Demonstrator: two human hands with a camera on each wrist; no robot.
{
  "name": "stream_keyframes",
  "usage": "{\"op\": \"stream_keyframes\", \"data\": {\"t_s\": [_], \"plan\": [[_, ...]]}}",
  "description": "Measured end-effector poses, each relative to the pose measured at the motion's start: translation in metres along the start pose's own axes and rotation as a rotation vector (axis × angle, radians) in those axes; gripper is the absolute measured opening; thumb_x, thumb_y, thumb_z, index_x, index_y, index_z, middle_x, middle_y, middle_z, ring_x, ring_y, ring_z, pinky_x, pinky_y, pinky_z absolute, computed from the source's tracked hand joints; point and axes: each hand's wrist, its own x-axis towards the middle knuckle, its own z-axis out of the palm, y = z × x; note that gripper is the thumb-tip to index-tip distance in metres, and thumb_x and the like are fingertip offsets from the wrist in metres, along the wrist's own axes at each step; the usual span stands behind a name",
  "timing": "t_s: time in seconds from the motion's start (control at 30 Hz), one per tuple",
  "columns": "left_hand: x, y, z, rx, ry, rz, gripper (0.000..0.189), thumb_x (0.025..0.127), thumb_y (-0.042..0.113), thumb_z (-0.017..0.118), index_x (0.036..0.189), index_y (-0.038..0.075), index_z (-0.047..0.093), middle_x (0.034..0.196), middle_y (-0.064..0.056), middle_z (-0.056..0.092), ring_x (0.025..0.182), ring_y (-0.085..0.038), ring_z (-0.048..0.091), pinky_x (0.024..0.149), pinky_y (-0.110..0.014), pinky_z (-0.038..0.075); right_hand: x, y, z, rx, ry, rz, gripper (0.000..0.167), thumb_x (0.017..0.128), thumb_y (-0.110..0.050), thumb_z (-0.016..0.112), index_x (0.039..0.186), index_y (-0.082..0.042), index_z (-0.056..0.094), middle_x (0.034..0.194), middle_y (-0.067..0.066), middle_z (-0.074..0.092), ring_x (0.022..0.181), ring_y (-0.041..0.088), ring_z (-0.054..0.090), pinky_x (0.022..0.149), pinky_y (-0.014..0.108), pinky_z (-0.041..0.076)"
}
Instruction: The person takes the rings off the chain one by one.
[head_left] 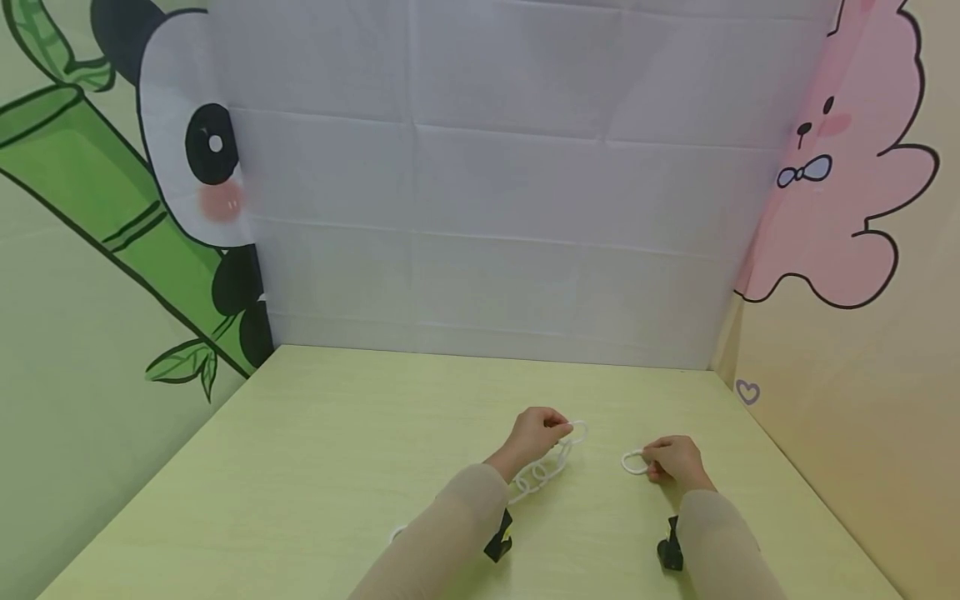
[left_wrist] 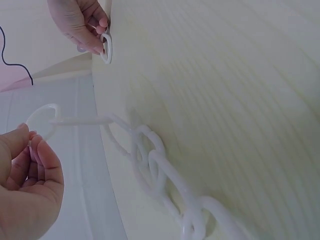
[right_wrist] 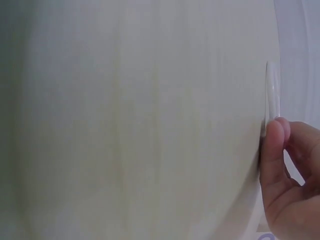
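My left hand (head_left: 534, 435) pinches the end link (left_wrist: 47, 105) of a white plastic chain (left_wrist: 82, 121) between thumb and fingers. From that link the chain slopes down toward the tabletop, its lower links passing behind the left forearm in the head view. To the right, my right hand (head_left: 677, 460) pinches a single white chain link (right_wrist: 273, 92) by its near end. That link is apart from the chain and close over the table. Its free end points left, toward the chain.
The pale wood-grain table (head_left: 300, 450) ends at a white cloth backdrop (head_left: 495, 183). Side walls carry a panda and a pink bear drawing. A small white curved piece (head_left: 397, 532) shows beside the left sleeve. Black wrist cameras (head_left: 671, 546) sit on both forearms.
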Motion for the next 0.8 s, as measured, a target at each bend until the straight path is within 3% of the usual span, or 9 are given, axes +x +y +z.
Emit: {"op": "stream_keyframes", "data": {"t_s": [0.8], "plan": [[-0.0003, -0.0035, -0.0002, 0.016, 0.001, 0.003, 0.014, 0.09, 0.017, 0.061, 0.09, 0.004, 0.066, 0.078, 0.002, 0.059, 0.067, -0.009, 0.055, 0.06, -0.022, 0.048, -0.0056, -0.0026, -0.0028, -0.048, -0.033, 0.006, 0.008, 0.083, 0.009, 0.057, 0.089, 0.013, 0.059, 0.057, 0.008, 0.055, 0.047, 0.013, 0.053, 0.047, 0.026, 0.049]]}}
